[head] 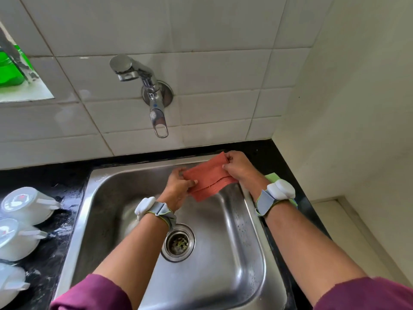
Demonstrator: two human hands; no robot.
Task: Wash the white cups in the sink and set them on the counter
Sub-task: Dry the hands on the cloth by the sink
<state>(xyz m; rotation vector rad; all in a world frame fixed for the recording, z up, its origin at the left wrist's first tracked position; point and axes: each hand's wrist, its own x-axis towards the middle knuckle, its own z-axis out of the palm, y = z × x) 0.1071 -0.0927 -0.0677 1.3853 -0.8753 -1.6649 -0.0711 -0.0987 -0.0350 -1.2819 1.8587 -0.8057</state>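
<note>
Cups (26, 204) look done, sitting upside down on the tabletop (67, 175) at frame left. Our left grip (178, 186) and right grip (239, 166) both pinch an orange cloth (210, 183) over the sink (223, 276); next we'd guess folding it away.

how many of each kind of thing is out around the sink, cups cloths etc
white cups: 3, upside down on the counter
orange cloth: 1
green pad: 1
green bottle: 1
total: 6
</note>
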